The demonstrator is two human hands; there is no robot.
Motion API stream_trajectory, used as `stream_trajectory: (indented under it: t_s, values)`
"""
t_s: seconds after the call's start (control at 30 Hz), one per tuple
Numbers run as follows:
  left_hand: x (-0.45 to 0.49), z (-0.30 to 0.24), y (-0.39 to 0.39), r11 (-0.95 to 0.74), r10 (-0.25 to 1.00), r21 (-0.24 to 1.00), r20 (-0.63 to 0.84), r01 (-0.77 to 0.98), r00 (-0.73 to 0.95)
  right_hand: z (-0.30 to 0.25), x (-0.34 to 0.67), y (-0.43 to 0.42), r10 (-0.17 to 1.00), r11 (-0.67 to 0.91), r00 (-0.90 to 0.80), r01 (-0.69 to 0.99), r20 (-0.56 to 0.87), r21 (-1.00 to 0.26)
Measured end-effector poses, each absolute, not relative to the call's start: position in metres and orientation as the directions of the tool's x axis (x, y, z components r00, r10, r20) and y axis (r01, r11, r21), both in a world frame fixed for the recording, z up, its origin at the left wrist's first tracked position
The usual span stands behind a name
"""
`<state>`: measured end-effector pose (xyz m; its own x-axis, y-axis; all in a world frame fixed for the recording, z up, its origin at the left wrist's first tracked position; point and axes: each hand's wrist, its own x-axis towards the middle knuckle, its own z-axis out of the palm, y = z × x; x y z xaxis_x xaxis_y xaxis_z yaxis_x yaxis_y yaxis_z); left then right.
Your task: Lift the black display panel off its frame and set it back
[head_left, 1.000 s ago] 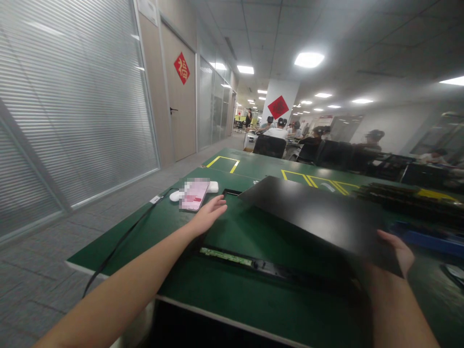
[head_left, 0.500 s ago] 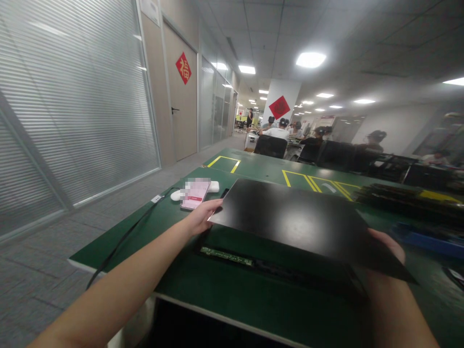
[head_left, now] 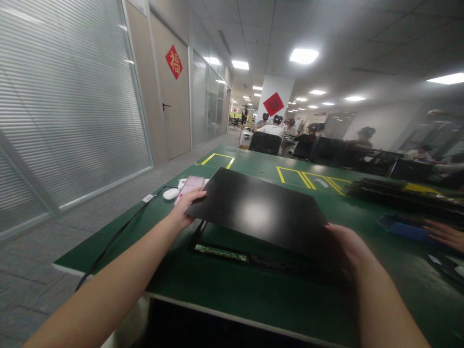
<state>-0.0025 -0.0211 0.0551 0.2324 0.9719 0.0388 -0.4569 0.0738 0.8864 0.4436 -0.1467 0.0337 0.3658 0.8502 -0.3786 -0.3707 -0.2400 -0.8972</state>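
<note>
A large flat black panel (head_left: 257, 210) hangs just above the green table (head_left: 232, 285), tilted with its far edge higher. My left hand (head_left: 186, 205) grips its near left corner, fingers curled round the edge. My right hand (head_left: 346, 244) holds its near right corner, thumb on top. Under the panel lies a dark frame with a green circuit strip (head_left: 221, 252) along its front edge.
A pink phone (head_left: 191, 186) and a white mouse (head_left: 170, 194) lie beyond my left hand, with a black cable (head_left: 116, 237) running off the table's left edge. Stacked dark panels (head_left: 402, 193) and another person's hand (head_left: 445, 234) are at the right. Seated people fill the background.
The panel has swung left and come down over the frame. My left hand, open above the table a second ago, now grips the panel's left corner. My right hand has kept its hold.
</note>
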Motion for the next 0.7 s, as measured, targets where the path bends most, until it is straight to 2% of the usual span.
stream_trajectory:
  t_s: [0.1, 0.3, 0.47, 0.7]
  values:
    - [-0.004, 0.056, -0.020, 0.038, 0.980, 0.880, 0.058, -0.473, 0.188, 0.032, 0.445, -0.143, 0.862, -0.250, 0.352, -0.331, -0.365, -0.910]
    - [-0.003, 0.050, -0.017, -0.005, 0.981, 0.895, 0.090, -0.447, 0.170, 0.032, 0.447, -0.142, 0.801, -0.206, 0.545, -0.141, -0.250, -0.968]
    - [0.001, 0.051, -0.025, 0.018, 0.975, 0.905, 0.077, -0.424, 0.206, 0.025, 0.451, -0.139, 0.748, -0.269, 0.632, 0.010, -0.203, -0.963]
    - [0.007, 0.043, -0.026, 0.082, 0.961, 0.909, 0.037, -0.408, 0.274, 0.027, 0.445, -0.140, 0.670, -0.309, 0.734, 0.133, -0.116, -0.942]
